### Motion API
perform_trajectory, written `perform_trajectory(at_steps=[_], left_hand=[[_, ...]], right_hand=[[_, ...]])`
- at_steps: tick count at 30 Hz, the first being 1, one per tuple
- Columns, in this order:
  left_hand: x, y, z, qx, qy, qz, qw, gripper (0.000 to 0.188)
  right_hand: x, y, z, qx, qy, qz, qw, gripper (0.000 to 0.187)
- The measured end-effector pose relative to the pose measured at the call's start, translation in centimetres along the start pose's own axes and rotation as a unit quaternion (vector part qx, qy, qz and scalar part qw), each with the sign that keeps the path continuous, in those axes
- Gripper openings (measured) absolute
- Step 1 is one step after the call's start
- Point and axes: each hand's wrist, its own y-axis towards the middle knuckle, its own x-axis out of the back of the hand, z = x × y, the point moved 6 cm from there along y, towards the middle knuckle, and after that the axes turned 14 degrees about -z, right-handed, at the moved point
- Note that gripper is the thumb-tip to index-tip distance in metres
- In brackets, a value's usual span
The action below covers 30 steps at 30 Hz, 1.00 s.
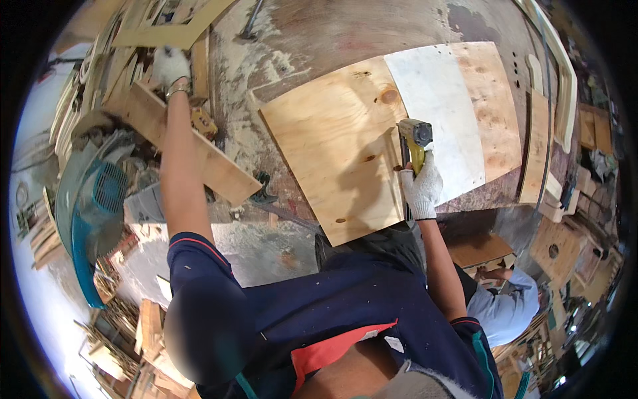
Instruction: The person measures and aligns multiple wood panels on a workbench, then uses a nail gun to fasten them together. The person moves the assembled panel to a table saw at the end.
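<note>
My right hand (423,189), in a white knit glove, is closed round the grip of a yellow and black nail gun (417,135). The nail gun rests over a plywood panel (319,139), close to where it meets a white sheet (435,100). Another plywood piece (492,110) adjoins the white sheet on the right. Far to the left, my gloved left hand (171,68) reaches among wooden strips, beside a pale flat strip (163,35). Its fingers are not clear enough to tell whether they grip anything. A wooden plank (222,171) lies slantwise under my left forearm.
A teal fan (103,193) stands left of the dusty worktable (266,73). A dark-headed tool (249,30) lies at the far edge. Wooden boards (533,146) lie at the right. Below them, another person in a light shirt (505,312) is bent over among wood pieces.
</note>
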Motion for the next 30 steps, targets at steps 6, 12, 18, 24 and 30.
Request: perform_trajectory(at_steps=[6, 12, 18, 24, 30], left_hand=[[12.1, -14.2, -10.9, 0.111, -0.308, 0.228, 0.917, 0.015], [22.3, -31.2, -9.3, 0.188, -0.007, 0.352, 0.917, 0.035], [24.2, -36.9, -5.0, 0.233, 0.016, 0.26, 0.937, 0.029], [27.6, -37.2, -5.2, 0.235, 0.015, 0.131, 0.963, 0.023], [28.4, -42.5, -3.0, 0.312, 0.021, 0.141, 0.939, 0.021]], right_hand=[[0.4, -0.6, 0.2, 0.027, 0.049, -0.019, 0.998, 0.039], [-0.3, -0.3, -0.5, 0.058, 0.087, -0.018, 0.994, 0.037], [-0.2, -0.1, 0.0, 0.094, 0.11, -0.021, 0.989, 0.047], [-0.1, 0.2, 0.6, 0.048, 0.117, 0.053, 0.991, 0.052], [0.3, -0.4, 1.2, 0.068, 0.134, 0.053, 0.987, 0.053]])
